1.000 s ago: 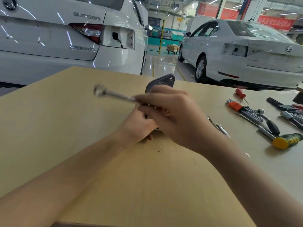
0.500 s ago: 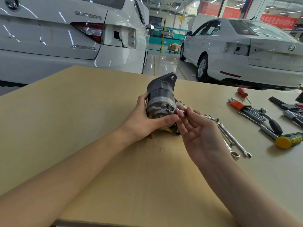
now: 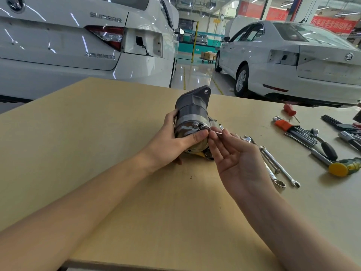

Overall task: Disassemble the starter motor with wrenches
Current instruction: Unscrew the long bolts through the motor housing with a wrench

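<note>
While the starter motor point(image 3: 192, 118) lay on its side near the middle of the table point(image 3: 97, 133), its mounting flange toward the far edge, the left hand point(image 3: 175, 139) wrapped around its near end, thumb across the end cap. The right hand point(image 3: 234, 159), palm up, pinched a thin wrench point(image 3: 216, 132) between its fingertips against a bolt there. More wrenches point(image 3: 277, 165) lay toward the right edge, beside a yellow-headed hammer point(image 3: 340, 167).

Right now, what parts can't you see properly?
Head view only:
- Starter motor: near end partly covered by the left hand.
- Wrench: mostly behind the right hand; size unreadable.
- Black tools: cut off by the right edge.
- Red banner: text too small.
</note>
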The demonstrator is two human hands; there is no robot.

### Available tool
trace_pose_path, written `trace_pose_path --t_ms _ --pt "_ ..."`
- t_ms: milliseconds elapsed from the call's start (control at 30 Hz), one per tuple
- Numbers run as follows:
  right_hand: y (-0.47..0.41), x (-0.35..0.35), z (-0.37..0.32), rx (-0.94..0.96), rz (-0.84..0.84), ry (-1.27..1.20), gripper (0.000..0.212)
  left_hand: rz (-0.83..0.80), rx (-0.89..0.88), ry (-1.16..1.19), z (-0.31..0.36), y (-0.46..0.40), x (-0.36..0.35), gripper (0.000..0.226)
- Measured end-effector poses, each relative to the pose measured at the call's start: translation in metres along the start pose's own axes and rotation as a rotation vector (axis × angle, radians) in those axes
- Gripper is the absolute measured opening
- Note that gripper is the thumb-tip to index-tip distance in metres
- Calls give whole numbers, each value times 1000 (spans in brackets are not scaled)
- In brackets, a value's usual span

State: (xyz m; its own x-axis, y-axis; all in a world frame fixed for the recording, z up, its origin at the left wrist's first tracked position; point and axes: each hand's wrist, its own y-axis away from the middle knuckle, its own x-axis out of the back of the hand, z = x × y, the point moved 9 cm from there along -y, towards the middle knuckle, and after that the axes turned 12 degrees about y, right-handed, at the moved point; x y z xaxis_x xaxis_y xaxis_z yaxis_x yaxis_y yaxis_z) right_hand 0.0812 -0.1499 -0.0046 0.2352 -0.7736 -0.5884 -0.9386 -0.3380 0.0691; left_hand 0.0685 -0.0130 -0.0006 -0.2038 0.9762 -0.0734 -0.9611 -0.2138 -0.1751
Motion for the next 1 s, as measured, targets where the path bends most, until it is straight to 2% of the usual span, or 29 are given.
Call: trace_pose_path --t_ms 67,133,267,333,400,433,467,500,600,667,767,833,900,1000 --pt "0 0 -3 41 -7 27 9 2 -2 -4 -2 -1 1 124" --pt "-1 1 -17 178 6 143 5 6 -6 -2 -3 -3 2 126" --pt "13 -35 -63 691 -1 766 11 13 3 -11 -9 -5 5 117" --pt "16 -71 -64 879 -100 1132 18 12 14 -37 -11 -6 6 107" --pt "20 -100 -53 1031 -245 1529 22 -2 3 -88 -10 -7 5 87" --pt "23 -109 -44 1073 -353 1674 23 -5 -13 -131 -9 -7 6 71" --pt "25 -114 -41 1092 -446 1714 23 -10 -23 -161 -9 -7 6 59" --pt "30 -115 -45 1096 -494 1632 22 -10 -24 -164 -9 -8 6 59" --pt "27 -91 -77 901 -423 956 16 6 10 -90 -9 -5 5 117" --pt "14 -63 -74 643 -350 555 10 3 5 -82 -7 -3 5 130" --pt "-6 -19 -34 197 -174 127 17 -8 8 -51 -4 -1 2 138" --pt "-8 -8 -16 62 -98 29 26 14 11 -35 -4 -2 4 137" --pt "-6 -8 -9 34 -106 35 37 15 15 -32 -3 -1 4 136" --pt "-5 -12 -2 -9 -129 34 37 15 -8 -36 0 0 3 136"
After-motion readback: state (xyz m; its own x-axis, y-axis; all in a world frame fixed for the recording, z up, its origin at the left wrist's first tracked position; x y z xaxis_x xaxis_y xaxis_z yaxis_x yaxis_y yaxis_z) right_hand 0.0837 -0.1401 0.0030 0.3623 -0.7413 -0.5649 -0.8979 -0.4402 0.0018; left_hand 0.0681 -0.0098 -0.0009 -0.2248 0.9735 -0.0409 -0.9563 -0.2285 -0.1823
